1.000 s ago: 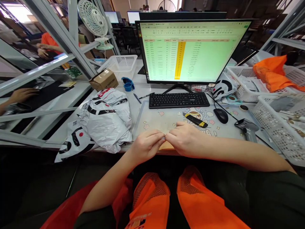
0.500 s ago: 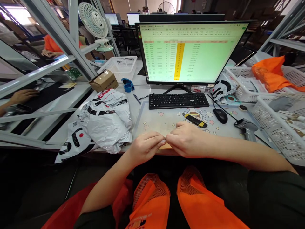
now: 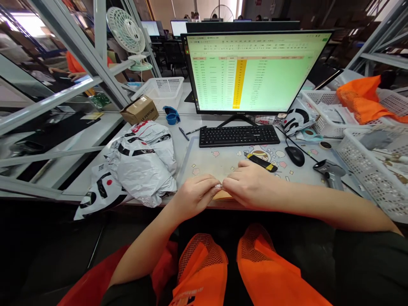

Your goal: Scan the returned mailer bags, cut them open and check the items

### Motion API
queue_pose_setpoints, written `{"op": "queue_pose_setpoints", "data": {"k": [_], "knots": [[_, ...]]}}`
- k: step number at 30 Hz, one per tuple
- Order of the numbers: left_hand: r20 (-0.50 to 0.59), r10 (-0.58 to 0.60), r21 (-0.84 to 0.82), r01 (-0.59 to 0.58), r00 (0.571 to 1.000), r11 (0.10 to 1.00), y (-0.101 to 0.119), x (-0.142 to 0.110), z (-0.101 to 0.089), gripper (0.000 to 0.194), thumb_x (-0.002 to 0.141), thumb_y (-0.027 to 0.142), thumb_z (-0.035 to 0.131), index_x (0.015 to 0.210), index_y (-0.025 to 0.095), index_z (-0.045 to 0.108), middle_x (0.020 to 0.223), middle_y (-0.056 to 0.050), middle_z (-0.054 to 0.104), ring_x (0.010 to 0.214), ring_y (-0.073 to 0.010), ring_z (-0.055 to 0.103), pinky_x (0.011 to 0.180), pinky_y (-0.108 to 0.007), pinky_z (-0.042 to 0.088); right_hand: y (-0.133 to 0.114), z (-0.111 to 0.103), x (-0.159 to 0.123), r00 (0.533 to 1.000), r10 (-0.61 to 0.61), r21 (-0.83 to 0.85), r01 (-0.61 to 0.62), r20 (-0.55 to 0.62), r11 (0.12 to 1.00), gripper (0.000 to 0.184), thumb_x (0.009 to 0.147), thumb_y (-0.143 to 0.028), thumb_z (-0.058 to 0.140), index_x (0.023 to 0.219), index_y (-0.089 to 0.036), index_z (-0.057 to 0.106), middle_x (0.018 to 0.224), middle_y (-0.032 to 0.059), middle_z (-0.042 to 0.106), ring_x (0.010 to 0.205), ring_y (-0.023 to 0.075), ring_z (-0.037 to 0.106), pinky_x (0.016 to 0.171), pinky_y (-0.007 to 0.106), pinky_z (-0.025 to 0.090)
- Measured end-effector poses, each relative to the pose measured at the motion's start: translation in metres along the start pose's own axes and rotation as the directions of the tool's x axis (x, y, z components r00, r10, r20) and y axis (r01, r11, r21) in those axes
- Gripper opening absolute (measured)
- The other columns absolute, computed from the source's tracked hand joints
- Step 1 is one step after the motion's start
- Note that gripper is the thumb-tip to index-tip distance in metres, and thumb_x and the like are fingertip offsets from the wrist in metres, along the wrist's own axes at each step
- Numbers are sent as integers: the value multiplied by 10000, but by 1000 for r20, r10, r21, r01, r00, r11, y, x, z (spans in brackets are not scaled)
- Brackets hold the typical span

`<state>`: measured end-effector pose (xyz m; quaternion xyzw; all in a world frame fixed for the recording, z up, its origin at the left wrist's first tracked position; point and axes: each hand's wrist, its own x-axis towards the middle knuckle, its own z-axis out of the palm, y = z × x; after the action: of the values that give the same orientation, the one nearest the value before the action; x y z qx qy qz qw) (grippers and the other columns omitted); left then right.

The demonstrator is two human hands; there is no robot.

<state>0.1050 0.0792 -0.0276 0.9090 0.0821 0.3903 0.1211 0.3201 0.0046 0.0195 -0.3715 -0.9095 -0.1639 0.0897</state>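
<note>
My left hand (image 3: 194, 195) and my right hand (image 3: 247, 185) meet at the front edge of the desk mat (image 3: 207, 163), fingertips pinched together. Between them shows a tiny whitish piece (image 3: 218, 185), too small to name. Below the fingers lies a flat orange-yellow item (image 3: 222, 195), mostly covered by my right hand. Just beyond my right hand, a yellow and black box cutter (image 3: 262, 162) rests on the mat. Left of my left hand sit crumpled white plastic mailer bags (image 3: 146, 165).
A monitor (image 3: 255, 76) stands behind a keyboard (image 3: 239, 135). To the right are a mouse (image 3: 295, 156), a barcode scanner (image 3: 331, 172) and white baskets (image 3: 366, 170). A cardboard box (image 3: 140, 110), a blue cup (image 3: 172, 117) and pens (image 3: 191, 131) lie at back left.
My hands have drawn slightly apart, and more of the whitish piece shows between the fingertips. At far left, a co-worker's hand has left the dark mat.
</note>
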Motion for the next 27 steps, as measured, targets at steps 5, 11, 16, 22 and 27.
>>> {"op": "queue_pose_setpoints", "data": {"k": [5, 11, 16, 22, 27], "knots": [[3, -74, -2, 74, 997, 997, -2, 0, 0, 82, 995, 154, 557, 930, 169, 604, 829, -27, 664, 769, -137, 634, 736, -256, 503, -2, -8, -7, 997, 54, -12, -54, 54, 998, 243, 994, -195, 463, 776, -172, 568, 686, 12, 606, 590, 149, 419, 690, 351, 206], [92, 74, 87, -82, 993, 993, 0, 10, -4, 80, 978, 131, 584, 971, 173, 651, 823, -33, 674, 734, -149, 600, 694, -283, 474, 0, -12, -1, 992, 82, 29, -85, 97, 996, 237, 977, -227, 491, 765, -170, 578, 727, 21, 647, 583, 143, 409, 708, 361, 215], [5, 189, 107, -189, 982, 976, -11, 5, -6, 164, 915, 43, 633, 1017, 170, 648, 850, -48, 715, 714, -149, 596, 678, -287, 483, 10, -13, -16, 990, 99, 64, -106, 100, 992, 200, 940, -178, 517, 759, -172, 602, 741, 22, 677, 617, 140, 472, 710, 364, 215], [-43, 165, 120, -159, 985, 980, -25, -10, -10, 208, 893, 18, 643, 1031, 171, 667, 874, -52, 743, 747, -149, 676, 720, -260, 542, 36, -12, -90, 970, 241, 102, -235, -44, 967, 274, 1009, -205, 482, 814, -183, 674, 802, 27, 719, 722, 154, 598, 796, 348, 335], [-132, 60, 192, -34, 989, 981, -38, -11, -19, 140, 912, 83, 633, 943, 199, 704, 857, -21, 753, 732, -142, 703, 720, -223, 549, 56, 2, -163, 749, 621, 164, -599, -233, 784, 280, 1008, -262, 506, 838, -187, 715, 820, 62, 746, 777, 204, 663, 821, 359, 437]]}}
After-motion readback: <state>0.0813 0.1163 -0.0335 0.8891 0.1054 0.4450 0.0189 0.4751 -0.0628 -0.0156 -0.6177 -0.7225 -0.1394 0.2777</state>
